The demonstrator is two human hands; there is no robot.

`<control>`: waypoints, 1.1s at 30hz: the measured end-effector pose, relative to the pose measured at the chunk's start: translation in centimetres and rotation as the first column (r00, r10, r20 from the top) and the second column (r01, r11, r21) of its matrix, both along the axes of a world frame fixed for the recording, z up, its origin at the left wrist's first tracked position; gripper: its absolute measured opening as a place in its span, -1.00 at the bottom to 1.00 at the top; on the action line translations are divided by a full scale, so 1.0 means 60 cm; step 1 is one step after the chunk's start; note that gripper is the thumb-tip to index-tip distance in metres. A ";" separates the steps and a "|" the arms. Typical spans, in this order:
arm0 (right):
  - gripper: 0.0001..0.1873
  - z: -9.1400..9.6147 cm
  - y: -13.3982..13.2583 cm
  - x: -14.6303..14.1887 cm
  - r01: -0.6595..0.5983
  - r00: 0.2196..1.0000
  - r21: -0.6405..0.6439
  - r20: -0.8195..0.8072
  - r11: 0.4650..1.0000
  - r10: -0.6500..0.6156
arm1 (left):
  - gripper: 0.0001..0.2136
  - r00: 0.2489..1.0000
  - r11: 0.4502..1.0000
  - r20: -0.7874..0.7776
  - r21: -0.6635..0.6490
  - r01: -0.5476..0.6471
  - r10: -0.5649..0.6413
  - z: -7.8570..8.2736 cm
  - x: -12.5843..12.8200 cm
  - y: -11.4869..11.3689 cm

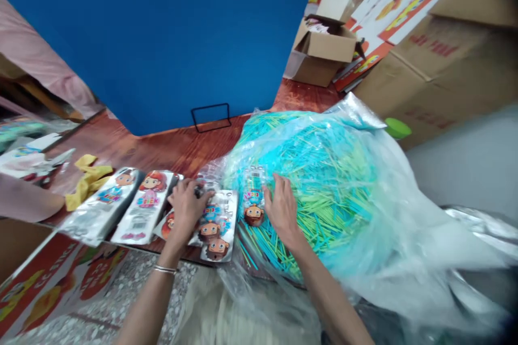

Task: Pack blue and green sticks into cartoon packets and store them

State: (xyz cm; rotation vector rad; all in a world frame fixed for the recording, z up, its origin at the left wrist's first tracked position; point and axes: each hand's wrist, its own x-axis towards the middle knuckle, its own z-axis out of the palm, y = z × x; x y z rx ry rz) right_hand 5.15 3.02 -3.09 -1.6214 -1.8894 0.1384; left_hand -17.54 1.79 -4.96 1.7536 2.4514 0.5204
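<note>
My left hand lies over small silver pouches at the table edge, thumb and fingers apart, fingertips touching them. A few overlapping pouches with cartoon heads lie just right of it. My right hand has its fingers stretched out over thin green and blue sticks. Its thumb is at the side of a single pouch, which lies on the sticks and has a clear window. Left of my left hand are two neat stacks of pouches, one with a red-haired character, the other with a brown-haired one.
A large clear plastic bag spreads around the sticks. Yellow cloth lies at left, near another person's sleeve. A blue panel with a black wire stand rises behind. Cartons and an open box stand at right.
</note>
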 end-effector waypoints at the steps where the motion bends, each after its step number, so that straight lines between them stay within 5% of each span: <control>1: -0.61 0.008 -0.013 0.014 -0.022 1.000 0.004 0.007 1.000 0.022 | -0.71 0.999 1.000 0.024 -0.008 -0.030 0.031 0.002 -0.003 0.002; 5: -0.71 0.017 -0.067 0.112 -0.073 0.995 -0.075 0.069 0.995 0.078 | -0.72 0.998 0.999 0.059 0.049 -0.003 0.000 0.007 -0.018 0.007; 11: -0.76 -0.023 -0.100 0.260 0.105 0.872 -0.061 0.485 0.993 -0.062 | -0.79 0.989 0.985 -0.102 0.123 0.122 -0.109 0.004 -0.032 0.007; 17: -0.80 -0.043 -0.079 0.246 0.222 0.733 -0.079 0.670 0.972 -0.113 | -0.63 0.970 0.986 -0.227 0.117 0.116 -0.088 0.017 -0.019 0.000; 22: -0.84 -0.042 -0.072 0.222 0.346 0.683 -0.091 0.707 0.934 -0.184 | -0.69 0.992 0.978 -0.108 0.189 0.086 -0.066 0.037 -0.013 -0.006; 25: -0.81 -0.037 -0.076 0.226 0.327 0.715 -0.102 0.677 0.939 -0.175 | -0.77 0.990 0.957 0.138 0.287 -0.038 -0.003 0.056 -0.010 -0.009; 27: -0.75 -0.034 -0.085 0.230 0.261 0.779 -0.104 0.610 0.960 -0.145 | -0.78 0.899 0.916 0.436 0.343 -0.209 0.041 0.068 -0.005 -0.010; 29: -0.73 -0.032 -0.097 0.228 0.139 0.867 -0.137 0.495 0.981 -0.054 | -0.78 0.685 0.869 0.729 0.333 -0.365 0.009 0.077 0.004 -0.009; 31: -0.73 -0.033 -0.110 0.220 0.016 0.932 -0.206 0.359 0.978 0.061 | -0.84 0.452 0.859 0.890 0.274 -0.431 -0.057 0.080 0.017 -0.007; 33: -0.72 -0.036 -0.120 0.206 -0.052 0.962 -0.269 0.246 0.962 0.121 | -0.90 0.301 0.889 0.949 0.216 -0.405 -0.093 0.080 0.035 -0.008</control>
